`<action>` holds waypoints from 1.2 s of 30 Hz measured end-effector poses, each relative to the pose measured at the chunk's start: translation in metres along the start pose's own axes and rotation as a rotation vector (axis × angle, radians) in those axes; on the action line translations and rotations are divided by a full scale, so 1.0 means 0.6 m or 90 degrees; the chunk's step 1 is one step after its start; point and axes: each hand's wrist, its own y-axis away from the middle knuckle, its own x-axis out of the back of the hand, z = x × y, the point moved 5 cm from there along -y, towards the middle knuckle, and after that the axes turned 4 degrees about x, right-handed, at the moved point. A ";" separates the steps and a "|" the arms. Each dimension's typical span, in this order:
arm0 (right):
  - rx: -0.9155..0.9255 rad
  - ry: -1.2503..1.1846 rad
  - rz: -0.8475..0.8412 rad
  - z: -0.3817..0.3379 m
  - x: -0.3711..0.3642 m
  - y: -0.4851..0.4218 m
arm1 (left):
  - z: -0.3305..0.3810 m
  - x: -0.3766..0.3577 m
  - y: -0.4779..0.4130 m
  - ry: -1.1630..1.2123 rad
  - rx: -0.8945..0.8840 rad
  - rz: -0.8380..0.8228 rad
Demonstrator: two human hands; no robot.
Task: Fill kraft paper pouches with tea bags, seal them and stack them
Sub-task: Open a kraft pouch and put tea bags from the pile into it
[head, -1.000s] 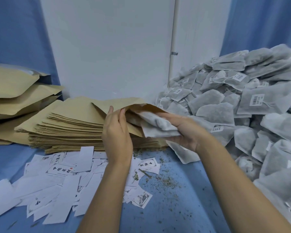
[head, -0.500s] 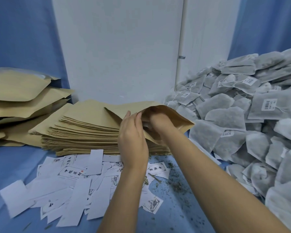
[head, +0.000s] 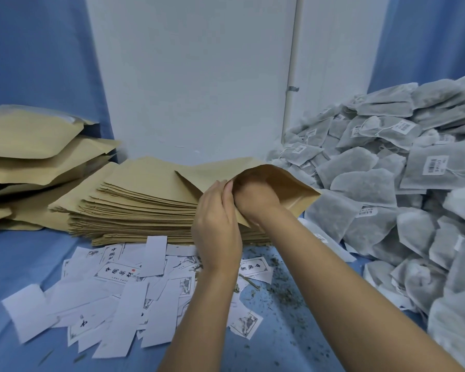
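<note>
An open kraft paper pouch (head: 293, 183) lies tilted on top of the flat stack of empty pouches (head: 145, 194). My left hand (head: 216, 224) pinches the near edge of its mouth. My right hand (head: 255, 197) is pushed inside the pouch up to the knuckles, so its fingers are hidden and no tea bag shows in it. A big pile of grey tea bags (head: 387, 183) with barcode tags fills the right side.
Puffed, filled kraft pouches (head: 32, 146) are stacked at the far left. White printed paper labels (head: 113, 291) lie scattered on the blue table in front of the stack. Loose tea crumbs (head: 282, 291) lie near my right forearm. A white wall stands behind.
My right hand carried tea bags from in front of the pouch into its mouth, and they are now out of sight inside. My left hand kept hold of the pouch edge.
</note>
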 end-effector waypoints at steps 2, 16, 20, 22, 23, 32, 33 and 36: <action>0.013 -0.042 -0.002 0.003 0.000 0.000 | -0.010 -0.005 -0.003 -0.004 0.027 -0.014; -0.156 0.202 0.098 0.110 0.048 0.088 | -0.044 -0.027 -0.021 -0.064 0.158 -0.164; -0.252 0.230 -0.036 0.140 0.031 0.092 | -0.043 -0.021 -0.019 -0.020 0.152 -0.148; -0.327 0.212 -0.100 0.156 0.020 0.100 | -0.041 -0.016 -0.023 0.006 0.144 -0.126; -0.339 0.202 -0.112 0.163 0.016 0.101 | -0.040 -0.015 -0.024 0.011 0.141 -0.120; -0.423 0.236 -0.179 0.209 0.018 0.101 | -0.047 -0.015 -0.024 -0.001 0.135 -0.110; -0.426 0.240 -0.182 0.211 0.016 0.101 | -0.048 -0.015 -0.024 0.000 0.136 -0.111; -0.390 0.230 -0.093 0.200 0.021 0.097 | -0.049 -0.015 -0.024 0.002 0.135 -0.112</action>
